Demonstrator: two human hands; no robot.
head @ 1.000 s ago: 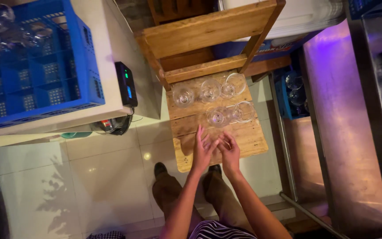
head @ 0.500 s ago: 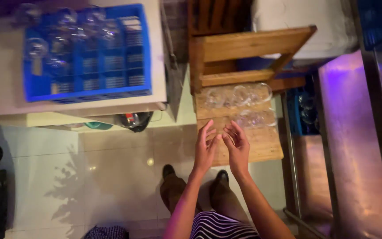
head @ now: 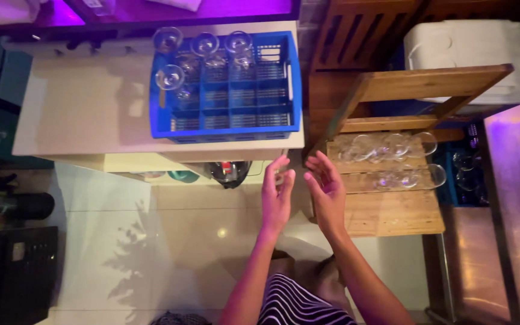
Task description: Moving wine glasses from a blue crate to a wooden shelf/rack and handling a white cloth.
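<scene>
Wine glasses (head: 386,161) lying in two rows on the wooden chair (head: 392,210), just right of both hands. Left hand (head: 277,195) and right hand (head: 326,195) raised between counter (head: 79,114) and chair, fingers loose and spread, gripping nothing. Further left, blue rack (head: 230,90) on the counter, upright glasses (head: 203,51) along its far side.

Open floor (head: 170,241) lies left of both hands; the counter (head: 79,114) edge with blue rack (head: 230,78) blocks far-left, wooden chair (head: 392,210) with glasses (head: 392,147) right.
</scene>
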